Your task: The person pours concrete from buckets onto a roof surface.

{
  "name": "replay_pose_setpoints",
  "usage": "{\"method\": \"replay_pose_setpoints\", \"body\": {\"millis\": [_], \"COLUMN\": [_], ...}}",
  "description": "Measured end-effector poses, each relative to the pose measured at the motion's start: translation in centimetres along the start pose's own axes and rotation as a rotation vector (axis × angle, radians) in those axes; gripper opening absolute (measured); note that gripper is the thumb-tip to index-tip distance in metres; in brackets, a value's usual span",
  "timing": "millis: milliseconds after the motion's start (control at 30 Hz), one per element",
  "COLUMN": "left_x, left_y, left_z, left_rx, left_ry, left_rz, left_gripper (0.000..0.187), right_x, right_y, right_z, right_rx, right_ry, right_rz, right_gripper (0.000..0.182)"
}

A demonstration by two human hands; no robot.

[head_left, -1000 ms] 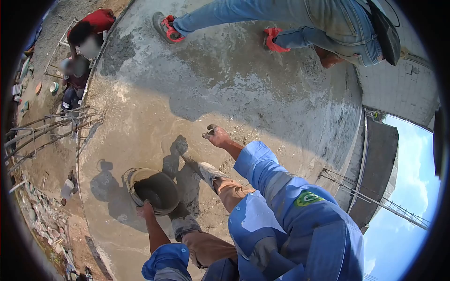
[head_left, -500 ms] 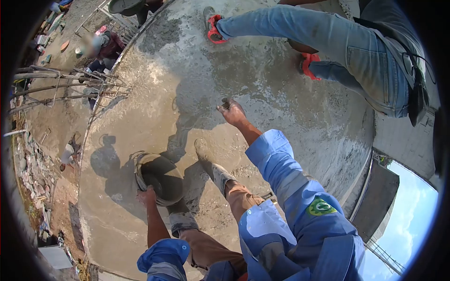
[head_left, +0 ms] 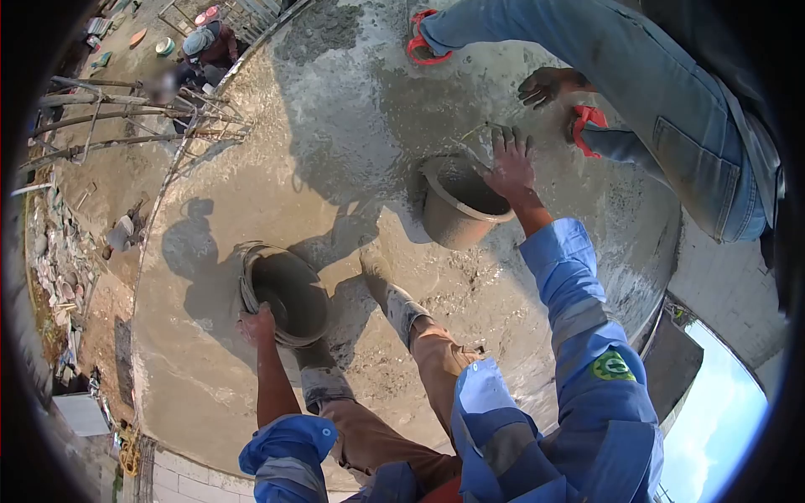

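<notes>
My left hand [head_left: 256, 325] is closed on the rim of a dark, mud-coated bucket [head_left: 300, 285], which stands tilted beside my boot with its hollow inside showing. Fingers spread, my right hand [head_left: 512, 172] reaches forward, its thumb side overlapping the far rim of a second, grey-coated bucket [head_left: 457, 222]. That bucket leans on the wet concrete floor [head_left: 193, 360], and its thin handle [head_left: 476, 130] sticks up near my fingertips. Just beyond, a co-worker's muddy hand [head_left: 549, 86] is held open.
The co-worker, in jeans [head_left: 604, 75] and red-strapped footwear [head_left: 589, 126], stands at the upper right. Along the left runs the slab edge [head_left: 163, 197], with bamboo poles [head_left: 109, 105] against it. Other people [head_left: 210, 46] and rubble [head_left: 67, 268] are on the lower ground.
A second bucket now stands between me and the co-worker, whose hand has come into view. My right hand has moved right and spread its fingers. My left hand keeps its bucket.
</notes>
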State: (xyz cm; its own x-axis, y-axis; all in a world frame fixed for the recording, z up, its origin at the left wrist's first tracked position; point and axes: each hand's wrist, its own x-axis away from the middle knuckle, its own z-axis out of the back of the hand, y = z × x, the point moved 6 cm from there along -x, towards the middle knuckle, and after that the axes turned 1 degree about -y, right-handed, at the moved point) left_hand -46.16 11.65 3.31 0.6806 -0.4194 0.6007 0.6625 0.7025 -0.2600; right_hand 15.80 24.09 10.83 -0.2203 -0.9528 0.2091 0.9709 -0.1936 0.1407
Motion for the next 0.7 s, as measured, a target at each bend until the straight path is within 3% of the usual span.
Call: {"method": "replay_pose_setpoints", "body": {"millis": [33, 67, 133, 167, 233, 300, 333, 467, 633, 700], "left_x": [0.2, 0.4, 0.9, 0.8, 0.7, 0.2, 0.2, 0.4, 0.2, 1.0], "left_y": [0.2, 0.7, 0.5, 0.7, 0.5, 0.6, 0.4, 0.2, -1.0, -1.0], "left_z": [0.4, 0.6, 0.5, 0.4, 0.0, -0.4, -0.4, 0.0, -0.7, 0.3], "left_rx": [-0.009, -0.015, -0.027, -0.030, -0.043, -0.081, -0.063, -0.019, 0.096, 0.137], "left_ry": [0.000, -0.014, -0.025, -0.006, 0.017, -0.004, -0.013, -0.114, -0.030, -0.048], "left_rz": [0.020, 0.011, 0.022, 0.005, -0.005, -0.027, -0.036, -0.044, -0.039, -0.002], "left_gripper": [0.077, 0.078, 0.079, 0.079, 0.080, 0.082, 0.084, 0.087, 0.100, 0.101], "right_x": [0.3, 1.8, 6.5, 7.9, 9.6, 11.2, 12.1, 12.8, 11.1, 12.5], "right_y": [-2.0, -2.4, -4.9, -6.2, -8.9, -12.0, -13.0, -13.5, -11.1, -12.3], "right_z": [-1.5, -5.0, -9.2, -10.6, -11.1, -11.0, -12.1, -13.3, -4.6, -4.2], "right_rx": [0.041, -0.008, -0.233, -0.276, -0.425, -0.293, -0.211, -0.032, -0.248, -0.293], "right_ry": [-0.208, -0.818, -0.901, -0.982, -0.830, -0.898, -0.776, -0.599, -0.538, -0.528], "right_rz": [0.201, 0.142, 0.247, 0.100, -0.133, -0.007, 0.094, 0.158, 0.131, 0.102], "right_gripper": [0.068, 0.078, 0.085, 0.089, 0.083, 0.069, 0.045, 0.027, 0.043, 0.048]}}
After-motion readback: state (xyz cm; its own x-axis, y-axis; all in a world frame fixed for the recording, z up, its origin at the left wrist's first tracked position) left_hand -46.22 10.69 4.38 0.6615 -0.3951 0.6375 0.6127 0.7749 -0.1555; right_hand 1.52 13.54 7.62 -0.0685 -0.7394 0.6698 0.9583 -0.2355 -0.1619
